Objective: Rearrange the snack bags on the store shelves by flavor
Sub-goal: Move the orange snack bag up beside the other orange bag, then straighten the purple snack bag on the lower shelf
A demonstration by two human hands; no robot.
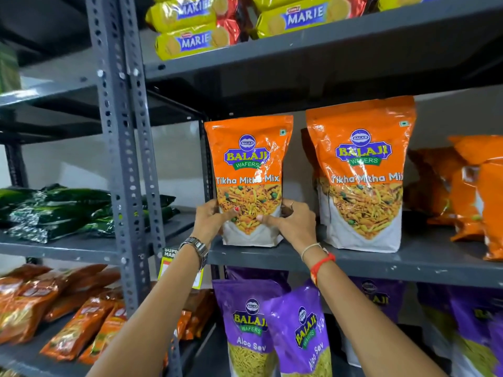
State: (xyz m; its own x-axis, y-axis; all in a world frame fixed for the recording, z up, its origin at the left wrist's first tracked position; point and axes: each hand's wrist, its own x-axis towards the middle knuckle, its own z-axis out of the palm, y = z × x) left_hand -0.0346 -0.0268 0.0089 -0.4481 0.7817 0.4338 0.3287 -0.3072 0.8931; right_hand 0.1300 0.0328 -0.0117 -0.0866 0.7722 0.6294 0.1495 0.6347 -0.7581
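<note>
An orange Tikha Mitha Mix bag (248,159) stands upright at the left end of the middle grey shelf (353,263). My left hand (211,221) grips its lower left side and my right hand (292,221) grips its lower right side. A second orange Tikha Mitha Mix bag (363,170) stands upright to its right, apart from my hands, with another behind it. Further right, several orange bags (468,191) lean against each other. On the shelf below stand purple Aloo Sev bags (272,330), one tilted.
Yellow Marie biscuit packs (190,28) lie on the top shelf. A perforated grey upright post (119,148) divides the racks. On the left rack lie dark green packets (62,210) and, lower down, orange-brown packets (54,303).
</note>
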